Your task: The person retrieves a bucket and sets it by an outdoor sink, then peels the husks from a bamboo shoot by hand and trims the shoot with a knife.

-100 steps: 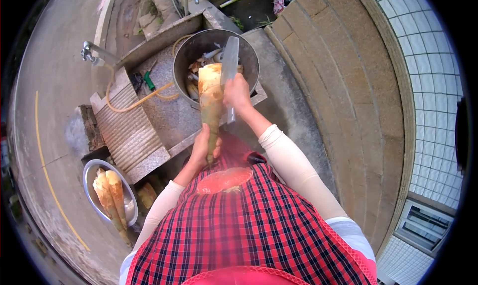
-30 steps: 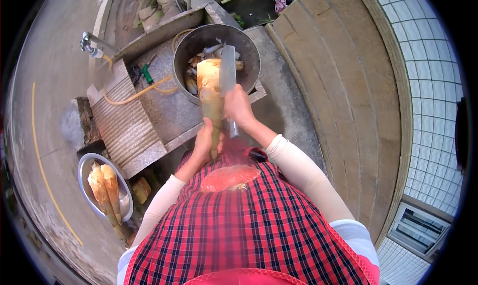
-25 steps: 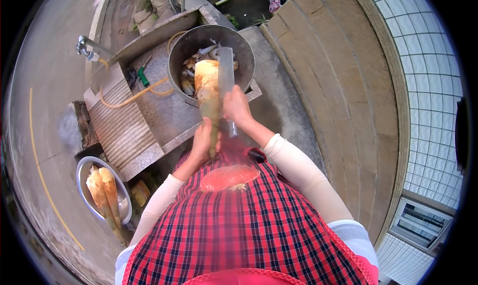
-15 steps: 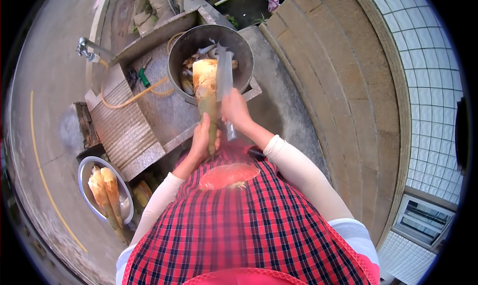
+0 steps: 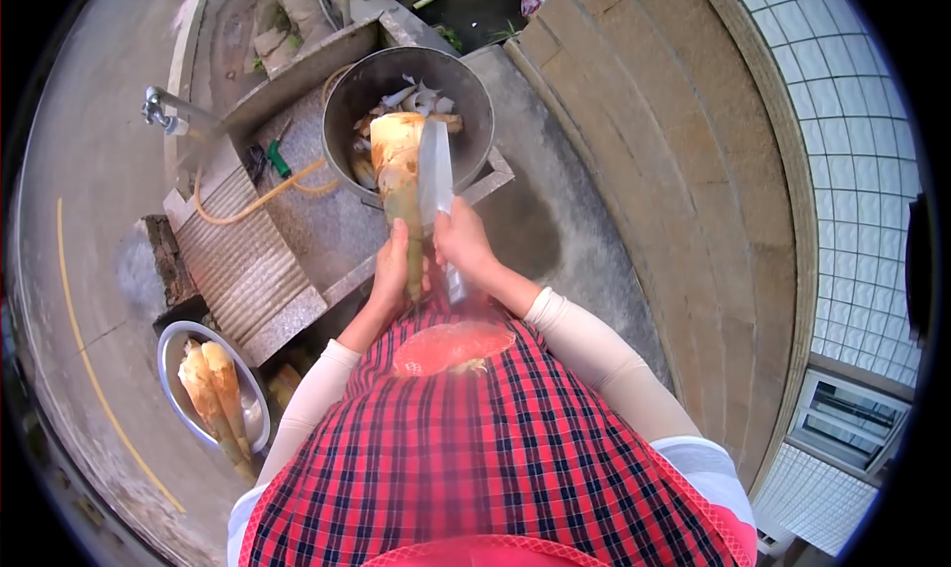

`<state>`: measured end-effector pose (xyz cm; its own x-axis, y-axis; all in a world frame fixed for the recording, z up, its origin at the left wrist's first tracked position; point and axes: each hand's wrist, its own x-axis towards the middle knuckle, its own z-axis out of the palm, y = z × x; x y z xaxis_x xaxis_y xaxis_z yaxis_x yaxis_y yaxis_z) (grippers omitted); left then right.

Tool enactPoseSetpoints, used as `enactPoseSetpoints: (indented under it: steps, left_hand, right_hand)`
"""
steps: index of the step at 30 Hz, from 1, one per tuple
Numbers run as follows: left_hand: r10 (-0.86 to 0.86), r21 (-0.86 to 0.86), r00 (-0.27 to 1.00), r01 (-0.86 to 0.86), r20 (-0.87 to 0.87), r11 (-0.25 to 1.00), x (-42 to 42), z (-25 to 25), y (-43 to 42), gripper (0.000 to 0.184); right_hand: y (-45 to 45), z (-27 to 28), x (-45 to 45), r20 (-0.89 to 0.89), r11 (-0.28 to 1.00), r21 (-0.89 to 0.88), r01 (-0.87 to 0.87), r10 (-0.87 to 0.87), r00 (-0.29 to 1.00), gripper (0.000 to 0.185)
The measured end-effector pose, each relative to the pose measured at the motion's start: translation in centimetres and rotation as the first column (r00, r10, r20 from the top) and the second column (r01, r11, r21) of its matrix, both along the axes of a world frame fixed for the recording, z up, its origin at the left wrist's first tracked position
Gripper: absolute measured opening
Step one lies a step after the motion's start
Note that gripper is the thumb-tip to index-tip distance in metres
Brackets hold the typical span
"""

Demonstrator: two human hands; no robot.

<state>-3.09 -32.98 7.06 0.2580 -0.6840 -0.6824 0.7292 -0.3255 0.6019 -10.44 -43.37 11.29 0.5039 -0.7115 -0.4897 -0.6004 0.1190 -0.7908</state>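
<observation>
My left hand (image 5: pixel 393 270) is wrapped round the narrow green end of a large bamboo shoot (image 5: pixel 397 161). The shoot's thick, pale cut end points away from me, over a deep metal pot (image 5: pixel 479 97). In my right hand (image 5: pixel 463 238) is a cleaver (image 5: pixel 435 166) with a wide blade and a metal handle. Its blade lies alongside the shoot's right side; whether it touches cannot be made out. White and brown peelings (image 5: pixel 421 98) lie inside the pot.
At lower left, a metal basin (image 5: pixel 163 364) holds more bamboo shoots (image 5: pixel 213 389). A stone sink (image 5: pixel 297 206) with a ribbed washboard slab (image 5: pixel 233 270), a yellow hose (image 5: pixel 243 210) and a tap (image 5: pixel 163 111) stands left of the pot. Brown steps (image 5: pixel 674 171) curve along the right.
The cleaver blade has come down a little along the shoot, toward me. Both hands still grip the same things, and the whole view has shifted slightly.
</observation>
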Motion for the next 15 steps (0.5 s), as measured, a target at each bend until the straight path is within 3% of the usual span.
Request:
enactPoseSetpoints:
  steps: [10, 15]
  left_hand:
    - [0.005, -0.003, 0.999, -0.005, 0.038, 1.0, 0.35, -0.38, -0.03, 0.059]
    - [-0.066, -0.02, 0.976, 0.071, 0.206, 0.997, 0.41, -0.03, -0.36, 0.062]
  right_hand:
    - [0.74, -0.03, -0.53, 0.045, 0.998, -0.058, 0.031, -0.029, 0.999, 0.022]
    - [-0.17, -0.86, -0.44, 0.041, 1.0, -0.014, 0.018, -0.017, 0.999, 0.02]
